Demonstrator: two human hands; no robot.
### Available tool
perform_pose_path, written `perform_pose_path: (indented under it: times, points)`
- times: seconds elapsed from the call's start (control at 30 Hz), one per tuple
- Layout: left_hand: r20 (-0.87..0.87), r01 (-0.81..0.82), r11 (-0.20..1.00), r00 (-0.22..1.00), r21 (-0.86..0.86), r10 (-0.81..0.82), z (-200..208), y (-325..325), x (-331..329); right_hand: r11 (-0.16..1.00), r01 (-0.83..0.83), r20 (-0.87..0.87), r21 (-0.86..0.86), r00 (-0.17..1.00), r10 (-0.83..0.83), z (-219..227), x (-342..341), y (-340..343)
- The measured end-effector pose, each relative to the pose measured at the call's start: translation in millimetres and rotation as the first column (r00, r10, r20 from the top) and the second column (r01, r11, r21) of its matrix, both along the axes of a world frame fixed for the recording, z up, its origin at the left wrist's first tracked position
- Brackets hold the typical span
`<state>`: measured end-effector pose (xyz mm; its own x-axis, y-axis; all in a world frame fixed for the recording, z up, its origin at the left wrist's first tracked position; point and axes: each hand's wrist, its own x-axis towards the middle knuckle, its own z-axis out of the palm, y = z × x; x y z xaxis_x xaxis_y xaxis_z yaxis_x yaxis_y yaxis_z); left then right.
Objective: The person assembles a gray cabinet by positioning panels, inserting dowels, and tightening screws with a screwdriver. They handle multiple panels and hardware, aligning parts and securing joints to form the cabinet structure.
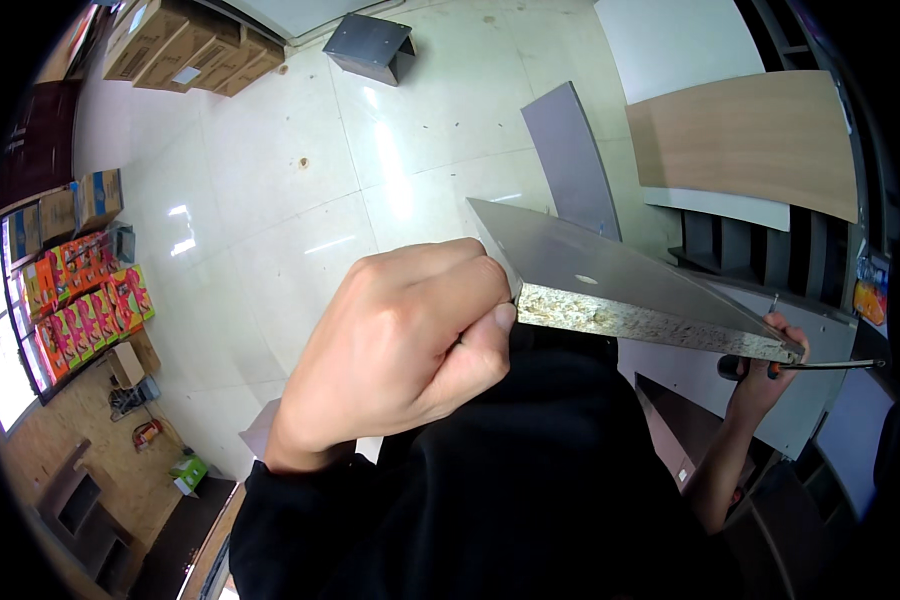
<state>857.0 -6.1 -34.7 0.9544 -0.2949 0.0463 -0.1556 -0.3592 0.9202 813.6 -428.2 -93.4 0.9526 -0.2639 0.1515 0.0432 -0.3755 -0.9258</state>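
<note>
A grey-faced particleboard panel (620, 270) is held up in front of me, its raw speckled edge turned toward me. My left hand (400, 335) is closed in a fist on the panel's left corner, thumb pressed at the edge. At the panel's right end is my right hand (767, 375), its fingers curled around the corner. A screwdriver (830, 365) with a black and orange handle lies in that hand, its shaft pointing right. Near those fingertips a thin metal piece like a screw (775, 300) sticks up. Part of the right hand's grip is hidden behind the panel.
A grey panel (575, 160) lies on the tiled floor ahead, and a small dark box-shaped unit (372, 47) stands farther off. Wood-tone boards (745, 140) and dark shelving are at the right. Cardboard boxes (190, 50) stand at far left, colourful packages (90, 300) below them.
</note>
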Motion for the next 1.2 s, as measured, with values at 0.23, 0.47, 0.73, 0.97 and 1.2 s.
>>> perform_pose_path:
  times: [0.23,0.47,0.73,0.97,1.2]
  points:
    - [0.135,-0.036,0.999,0.99,0.035,0.031,-12.5,-5.3,-6.2,0.994,0.055,-0.059,-0.093,0.996,-0.061,-3.7,-19.7,-19.4]
    - [0.241,-0.136,0.991,0.962,0.011,0.129,-27.8,-8.4,-55.6,1.0,0.022,0.063,0.016,0.998,-0.023,-13.8,-71.8,-28.1]
    - [0.158,-0.195,0.957,0.96,-0.215,0.231,-44.2,-19.3,-74.0,0.995,-0.099,0.012,0.005,0.995,0.099,-1.7,-71.5,-27.0]
    - [0.265,-0.153,0.975,0.945,-0.163,0.193,-44.1,-17.5,-60.8,0.982,-0.059,0.021,0.177,0.998,0.056,-0.6,-71.7,-28.5]
    - [0.252,-0.152,0.954,0.943,-0.26,0.219,-52.9,-23.7,-62.9,0.993,-0.117,0.042,-0.007,0.992,0.117,-3.9,-72.8,-26.0]
